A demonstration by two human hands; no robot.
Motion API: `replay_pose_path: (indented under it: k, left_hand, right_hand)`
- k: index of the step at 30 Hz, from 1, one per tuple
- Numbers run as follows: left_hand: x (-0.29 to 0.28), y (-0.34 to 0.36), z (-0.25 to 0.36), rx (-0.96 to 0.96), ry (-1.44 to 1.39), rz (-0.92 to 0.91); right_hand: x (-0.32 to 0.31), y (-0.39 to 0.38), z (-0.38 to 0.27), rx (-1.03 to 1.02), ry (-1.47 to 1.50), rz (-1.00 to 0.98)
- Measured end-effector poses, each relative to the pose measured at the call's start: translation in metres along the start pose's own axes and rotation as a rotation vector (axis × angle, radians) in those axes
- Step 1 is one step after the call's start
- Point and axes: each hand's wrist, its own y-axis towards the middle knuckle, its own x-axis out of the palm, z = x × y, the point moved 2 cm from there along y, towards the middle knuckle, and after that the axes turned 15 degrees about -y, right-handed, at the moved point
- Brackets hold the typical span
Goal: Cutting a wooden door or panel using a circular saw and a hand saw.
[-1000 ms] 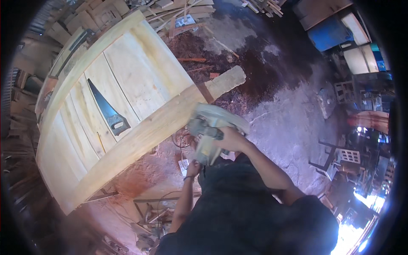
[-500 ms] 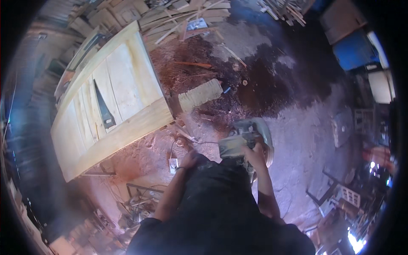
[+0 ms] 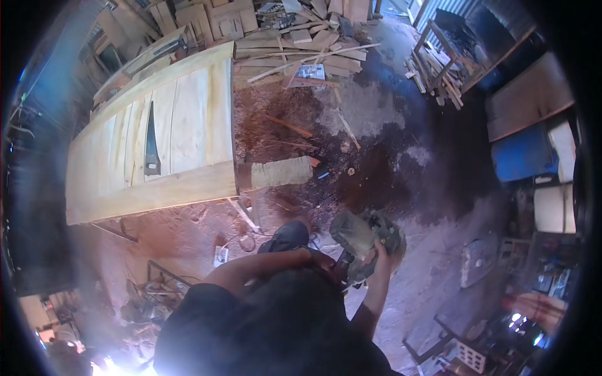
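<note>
**Bulky grey-green power tool (image 3: 353, 235) held just ahead of dark-shirted torso (image 3: 282, 326)**

Right hand (image 3: 384, 255) closed around its rounded side, probably to bear weight; left hand (image 3: 323, 262) at its near-left side, grip can't tell. Tapered dark metal handsaw (image 3: 152, 160) lies on smooth pale planked wooden panel (image 3: 204, 119), likely for flat support.

Worn on the head, on the left of a side-by-side pair. Looks steeply down past the dark-clothed torso (image 3: 269, 326) and over the hands (image 3: 380, 258) toward the floor (image 3: 426, 254). Set upright and unmirrored, bending straight edges toward a round black rim. Sits nearest the torso and forearms (image 3: 257, 268), farther from the pale plank panel (image 3: 194, 125) at left, and reaches out to the wood pile (image 3: 266, 55) near the top edge.
</note>
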Motion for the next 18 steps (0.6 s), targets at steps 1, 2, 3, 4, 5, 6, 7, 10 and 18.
replay_pose_path:
  k: [1,2,3,4,5,6,7,10,18]
  left_hand:
    - [-0.007,0.007,0.000,-0.028,0.018,-0.041]
    - [-0.013,0.015,0.000,-0.051,0.034,-0.082]
    - [-0.021,0.021,-0.001,-0.075,0.055,-0.117]
    - [-0.030,0.032,0.001,-0.092,0.070,-0.149]
    - [-0.039,0.039,0.003,-0.106,0.093,-0.180]
    - [-0.049,0.047,0.004,-0.117,0.112,-0.207]
    - [-0.062,0.055,0.005,-0.123,0.131,-0.233]
    - [-0.100,0.080,0.006,-0.142,0.184,-0.292]
    - [-0.328,0.105,-0.029,-0.002,0.500,0.180]
  right_hand:
    - [0.003,-0.002,-0.010,-0.071,0.017,0.087]
    - [0.004,0.005,-0.015,-0.084,-0.004,0.080]
    - [0.004,0.014,-0.016,-0.039,0.034,0.116]
    - [0.000,0.025,-0.014,0.006,0.070,0.153]
    - [-0.020,0.050,0.005,0.129,-0.004,0.040]
    - [-0.026,0.059,0.003,0.125,-0.030,0.031]
    - [-0.028,0.068,-0.002,0.154,0.000,0.043]
    - [-0.032,0.086,-0.023,0.162,-0.023,0.057]
    - [0.008,0.168,-0.119,0.265,-0.186,0.268]
